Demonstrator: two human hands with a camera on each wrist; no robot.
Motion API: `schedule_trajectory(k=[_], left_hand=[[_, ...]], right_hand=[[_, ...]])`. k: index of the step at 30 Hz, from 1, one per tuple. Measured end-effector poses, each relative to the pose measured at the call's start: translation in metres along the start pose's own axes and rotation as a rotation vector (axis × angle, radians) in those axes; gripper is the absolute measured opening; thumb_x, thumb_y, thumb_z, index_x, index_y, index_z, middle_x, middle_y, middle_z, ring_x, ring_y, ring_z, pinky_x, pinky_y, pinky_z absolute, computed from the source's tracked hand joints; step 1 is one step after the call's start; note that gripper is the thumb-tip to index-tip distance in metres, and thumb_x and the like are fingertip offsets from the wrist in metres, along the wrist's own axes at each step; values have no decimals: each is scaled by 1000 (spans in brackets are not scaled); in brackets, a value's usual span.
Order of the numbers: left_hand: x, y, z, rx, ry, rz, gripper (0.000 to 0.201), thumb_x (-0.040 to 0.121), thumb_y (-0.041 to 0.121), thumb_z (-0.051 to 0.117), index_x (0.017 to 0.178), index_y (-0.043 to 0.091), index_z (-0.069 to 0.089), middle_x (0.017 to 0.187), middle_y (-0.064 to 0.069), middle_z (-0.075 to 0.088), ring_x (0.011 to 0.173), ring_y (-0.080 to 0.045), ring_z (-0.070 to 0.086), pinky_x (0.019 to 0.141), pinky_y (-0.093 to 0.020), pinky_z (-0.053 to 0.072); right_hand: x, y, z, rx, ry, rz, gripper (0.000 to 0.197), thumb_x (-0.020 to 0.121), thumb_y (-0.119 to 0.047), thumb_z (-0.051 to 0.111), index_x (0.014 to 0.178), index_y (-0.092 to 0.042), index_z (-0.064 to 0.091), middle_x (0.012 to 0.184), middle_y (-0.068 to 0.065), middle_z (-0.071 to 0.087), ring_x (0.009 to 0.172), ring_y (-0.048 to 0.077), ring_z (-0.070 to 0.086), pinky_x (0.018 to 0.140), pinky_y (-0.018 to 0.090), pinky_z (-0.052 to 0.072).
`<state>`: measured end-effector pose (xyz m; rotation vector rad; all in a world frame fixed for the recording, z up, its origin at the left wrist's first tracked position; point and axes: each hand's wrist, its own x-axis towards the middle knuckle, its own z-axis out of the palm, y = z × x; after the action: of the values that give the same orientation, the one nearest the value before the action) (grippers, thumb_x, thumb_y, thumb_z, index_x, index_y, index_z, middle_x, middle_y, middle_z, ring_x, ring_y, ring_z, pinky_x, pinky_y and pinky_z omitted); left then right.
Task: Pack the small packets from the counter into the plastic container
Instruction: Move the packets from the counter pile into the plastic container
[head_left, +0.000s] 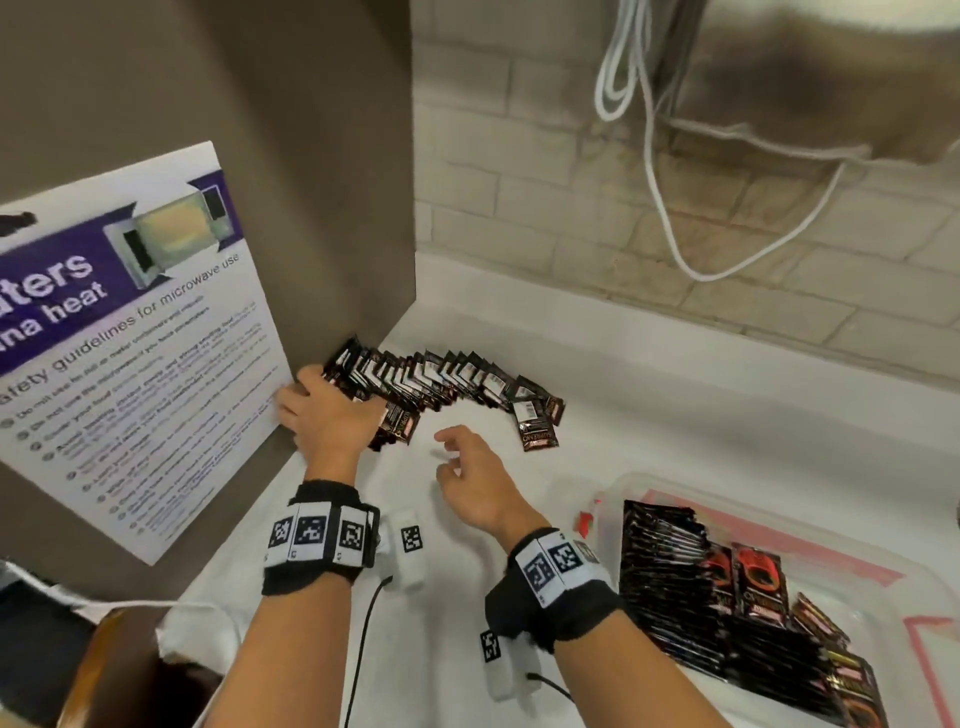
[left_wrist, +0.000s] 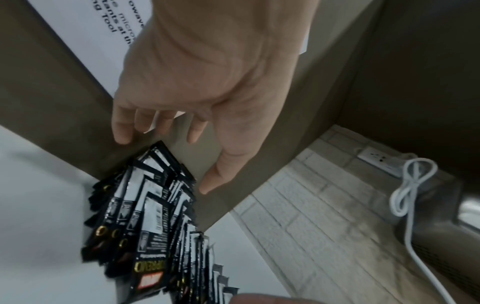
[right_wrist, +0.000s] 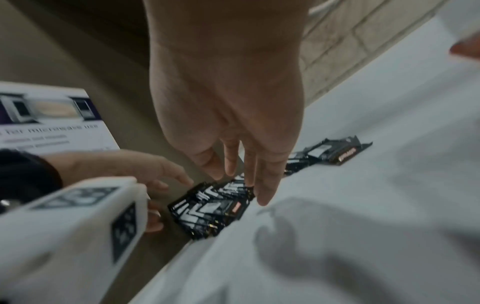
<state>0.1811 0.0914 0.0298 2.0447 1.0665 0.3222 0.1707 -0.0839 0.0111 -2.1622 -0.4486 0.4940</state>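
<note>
A row of small black packets leans along the white counter, from the brown panel toward the right. My left hand hovers over the row's left end, fingers spread and gripping nothing; the left wrist view shows that hand just above the packets. My right hand is open above the counter in front of the row, fingers extended toward the packets. The clear plastic container sits at the lower right with several black packets stacked inside.
A brown panel with a microwave safety poster stands on the left, against the row's end. White cables hang on the tiled back wall. A small red item lies by the container's left corner.
</note>
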Motion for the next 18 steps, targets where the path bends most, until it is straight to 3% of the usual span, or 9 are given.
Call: schedule_trajectory(k=[2,6,11,14,18], left_hand=[[3,-1,3,-5,8,7,81,74,19,81,136,15,31,143,-21,24,131,-40,27,100,-52,40],[5,-1,11,15,-7,-23,86,76,23,79,141,24,23,140,-24,33,128,-41,36,96,-52,44],[16,-12,13,-94,-57,-13,86,77,19,75,143,34,22,126,-26,46,114,-42,47,95,-50,46],[18,-15,18,-138,-49,-2,82,76,12,75,137,32,24,124,-25,47,110,-42,50,92,-50,48],[19,-17,25,-149,-17,-13,72,74,7,79,121,21,26,127,-20,43,101,-38,53,84,-47,50]], right_hand=[[12,1,10,-10,-27,0,45,98,-13,47,142,-18,39,144,8,41,130,24,46,110,37,38],[37,0,26,-53,-25,-37,53,96,-14,53,146,-18,38,142,10,40,126,28,46,111,39,37],[65,1,36,-103,-42,-120,57,92,-14,56,146,-22,40,141,8,41,130,25,37,103,25,26],[75,4,39,-188,-67,-144,63,90,-15,56,149,-24,37,144,5,38,127,29,33,105,31,25],[79,6,41,-218,-80,-164,61,91,-14,56,149,-23,40,143,7,37,128,29,30,104,30,23]])
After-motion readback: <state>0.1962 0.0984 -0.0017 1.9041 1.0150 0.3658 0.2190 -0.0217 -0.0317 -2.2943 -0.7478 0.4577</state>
